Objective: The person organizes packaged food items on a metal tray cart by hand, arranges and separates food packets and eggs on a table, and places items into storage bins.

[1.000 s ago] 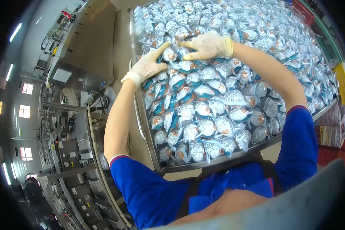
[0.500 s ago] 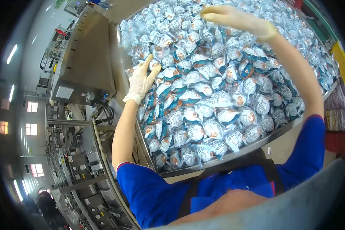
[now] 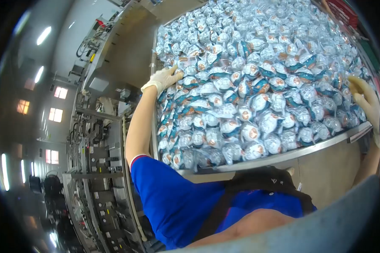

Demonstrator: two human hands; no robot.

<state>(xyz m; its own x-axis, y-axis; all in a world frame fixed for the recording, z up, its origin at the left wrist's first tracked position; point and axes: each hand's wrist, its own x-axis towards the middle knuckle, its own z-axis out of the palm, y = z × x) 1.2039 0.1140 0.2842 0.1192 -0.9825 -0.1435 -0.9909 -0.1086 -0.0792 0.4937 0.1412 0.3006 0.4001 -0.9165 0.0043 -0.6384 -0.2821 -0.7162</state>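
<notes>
A broad metal tray (image 3: 257, 165) is packed with small rounded packets (image 3: 250, 131) in clear film, printed white, teal and orange; what they contain I cannot make out. My left hand (image 3: 162, 80), in a pale glove, rests at the tray's left side with its thumb and fingers apart, touching the outermost packets. At the right side is my right hand (image 3: 365, 98), also gloved, its fingers spread and slightly curved beside the packets there. Neither palm has a packet visibly gripped in it.
A large steel cabinet (image 3: 126, 46) stands left of the tray, close to my left arm. Machinery (image 3: 99, 168) with rails runs along the lower left. Red crates (image 3: 342, 12) are at the far right corner.
My right hand has swung from above the far packets to the tray's right side. My left hand stays at the left edge. The whole view has shifted.
</notes>
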